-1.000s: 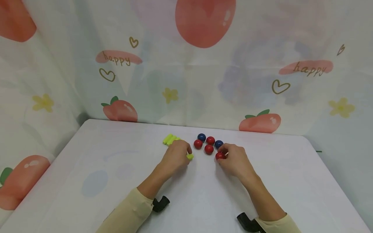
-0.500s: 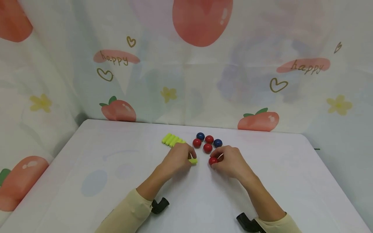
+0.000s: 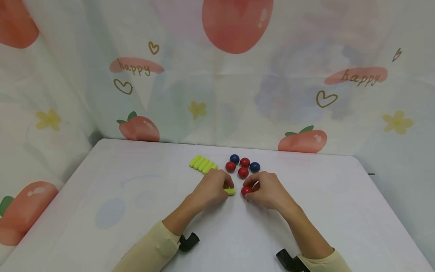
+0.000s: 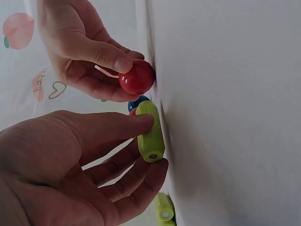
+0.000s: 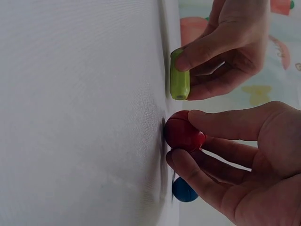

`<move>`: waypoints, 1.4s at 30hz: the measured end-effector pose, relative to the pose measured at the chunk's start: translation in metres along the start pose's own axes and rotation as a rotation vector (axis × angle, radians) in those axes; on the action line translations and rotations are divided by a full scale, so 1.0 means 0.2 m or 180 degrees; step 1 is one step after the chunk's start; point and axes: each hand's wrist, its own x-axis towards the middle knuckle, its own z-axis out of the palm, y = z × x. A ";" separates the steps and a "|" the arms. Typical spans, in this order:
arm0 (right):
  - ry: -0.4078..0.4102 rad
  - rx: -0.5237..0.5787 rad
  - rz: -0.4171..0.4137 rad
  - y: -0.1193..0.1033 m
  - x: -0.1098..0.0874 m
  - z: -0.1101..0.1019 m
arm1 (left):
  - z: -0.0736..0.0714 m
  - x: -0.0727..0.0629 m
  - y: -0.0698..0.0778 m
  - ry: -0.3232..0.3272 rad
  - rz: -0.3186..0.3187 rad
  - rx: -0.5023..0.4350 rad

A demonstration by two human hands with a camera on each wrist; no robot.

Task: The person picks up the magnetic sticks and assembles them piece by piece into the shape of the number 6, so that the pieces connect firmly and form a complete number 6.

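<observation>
At the white table (image 3: 346,204), yellow stick (image 4: 154,142) near red ball (image 4: 140,79)

Left hand (image 3: 213,187) pinches the stick; right hand (image 3: 266,190) pinches the ball. Behind lie other balls (image 3: 243,172) and a stick row (image 3: 202,164) the left hand partly hides.

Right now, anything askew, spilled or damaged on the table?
Nothing stands out. The left hand pinches a yellow-green rod, the right hand a red ball; the other rods lie in a row, the other balls cluster nearby. No spill or damage shows.
</observation>
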 end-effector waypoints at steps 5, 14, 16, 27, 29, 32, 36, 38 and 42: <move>-0.0016 0.0005 -0.0066 0.00 -0.01 0.00 | 0.01 0.00 0.00 0.0010 0.0052 -0.0020; -0.0050 0.0057 -0.0112 0.00 0.00 0.01 | 0.02 0.00 0.00 -0.0002 0.0156 -0.0039; -0.0045 0.0053 -0.0129 0.00 0.00 0.02 | 0.02 0.00 0.00 0.0011 0.0192 -0.0024; -0.0056 0.0090 -0.0167 0.01 0.01 0.02 | 0.03 0.01 0.00 0.0072 0.0332 0.0038; -0.0061 0.0095 -0.0191 0.02 0.01 0.02 | 0.03 0.01 0.00 0.0076 0.0345 0.0043; -0.0049 0.0112 -0.0221 0.03 0.02 0.01 | 0.02 0.01 0.00 0.0074 0.0350 0.0053; -0.0046 0.0127 -0.0252 0.04 0.02 0.01 | 0.02 0.01 0.01 0.0061 0.0310 0.0071; -0.0058 0.0133 -0.0253 0.05 0.03 0.01 | 0.02 0.01 0.01 0.0041 0.0278 0.0075; -0.0080 0.0144 -0.0235 0.05 0.03 0.01 | 0.02 0.01 0.01 0.0003 0.0224 0.0087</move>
